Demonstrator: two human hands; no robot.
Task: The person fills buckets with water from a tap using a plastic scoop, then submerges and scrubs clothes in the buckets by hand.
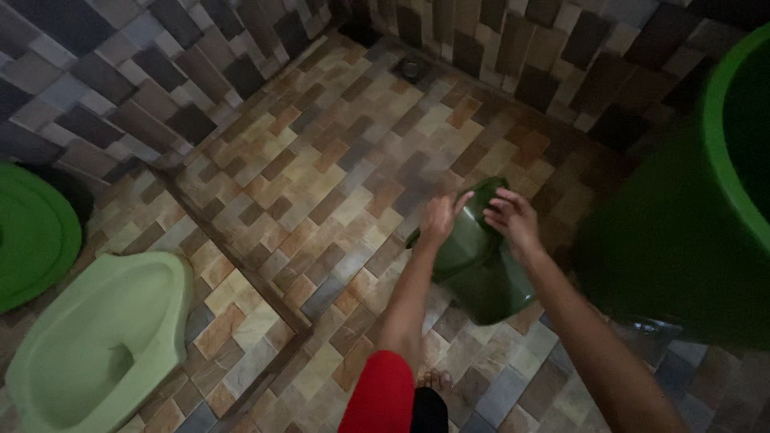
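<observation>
A dark green plastic dipper bucket (478, 265) hangs tilted over the tiled floor in the middle of the head view. My left hand (439, 218) grips its left rim, fingers curled over the edge. My right hand (513, 218) holds the upper right rim, fingers bent onto it. Both forearms reach forward from the bottom of the frame, the left one from a red sleeve (383, 394).
A large green barrel (706, 208) stands at the right, close to my right arm. A light green squat toilet (104, 337) sits on a raised step at lower left, a green lid (32, 232) behind it. A floor drain (411, 67) lies in the far corner.
</observation>
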